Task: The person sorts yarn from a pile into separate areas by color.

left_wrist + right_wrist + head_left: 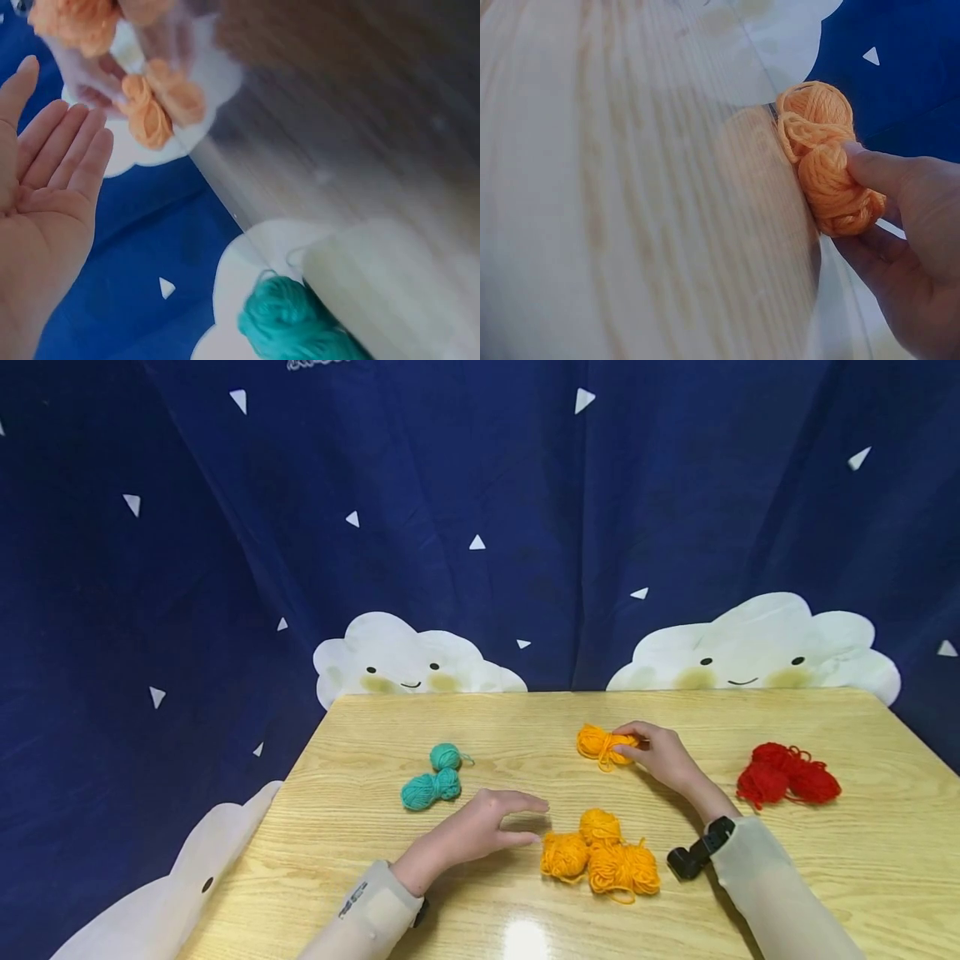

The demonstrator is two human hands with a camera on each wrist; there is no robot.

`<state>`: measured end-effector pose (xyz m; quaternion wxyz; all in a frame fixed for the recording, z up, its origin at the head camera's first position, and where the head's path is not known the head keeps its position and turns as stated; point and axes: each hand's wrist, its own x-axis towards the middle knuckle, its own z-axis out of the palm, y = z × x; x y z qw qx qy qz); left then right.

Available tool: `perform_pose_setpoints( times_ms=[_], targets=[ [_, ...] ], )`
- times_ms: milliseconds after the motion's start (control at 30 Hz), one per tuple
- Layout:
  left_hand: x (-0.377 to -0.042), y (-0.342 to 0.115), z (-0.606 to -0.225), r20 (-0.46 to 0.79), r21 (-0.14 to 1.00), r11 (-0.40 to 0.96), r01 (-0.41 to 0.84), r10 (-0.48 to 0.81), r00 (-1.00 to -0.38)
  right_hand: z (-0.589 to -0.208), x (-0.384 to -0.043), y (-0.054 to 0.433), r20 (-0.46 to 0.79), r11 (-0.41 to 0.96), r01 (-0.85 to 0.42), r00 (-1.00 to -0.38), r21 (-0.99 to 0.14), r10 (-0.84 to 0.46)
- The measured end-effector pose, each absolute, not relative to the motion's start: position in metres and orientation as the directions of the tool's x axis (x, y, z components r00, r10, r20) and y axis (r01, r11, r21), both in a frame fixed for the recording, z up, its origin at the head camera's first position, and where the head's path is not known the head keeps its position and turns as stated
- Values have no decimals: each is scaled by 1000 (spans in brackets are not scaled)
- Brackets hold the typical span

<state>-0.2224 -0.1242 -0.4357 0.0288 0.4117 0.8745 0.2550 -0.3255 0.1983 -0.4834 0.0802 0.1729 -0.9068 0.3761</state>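
My right hand (660, 756) pinches a yellow-orange skein of yarn (597, 744) at its right end, toward the far side of the table. In the right wrist view, thumb and fingers lie on either side of this skein (829, 169), low at the tabletop. My left hand (487, 828) hovers with fingers extended and nothing in its grasp, just left of a cluster of several yellow-orange yarn balls (600, 853). The left wrist view shows its palm (49, 202) bare and the fingers straight.
Teal yarn balls (435, 781) sit together on the left of the wooden table (517, 727). Red yarn balls (787, 774) lie in a group at the right, beyond my right forearm. A dark blue curtain (450, 468) with white clouds hangs behind the table.
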Motion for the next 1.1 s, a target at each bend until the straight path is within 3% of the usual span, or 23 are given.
perform_pose_setpoints(
  times_ms=[200, 433, 833, 1100],
  targets=[
    [-215, -113, -438, 134, 403, 475, 782, 815, -563, -483, -324, 198, 280, 663, -378, -926, -647, -254],
    [-209, -106, -439, 120, 360, 436, 825, 855, -505, -482, -324, 198, 284, 664, -378, -925, -644, -251],
    [-208, -96, -444, 91, 311, 457, 833, 858, -505, -481, -324, 198, 277, 660, -376, -926, -651, -255],
    [-209, -99, -441, 104, 351, 450, 821, 853, -512, -482, -325, 196, 284, 656, -384, -923, -650, -259]
  ],
)
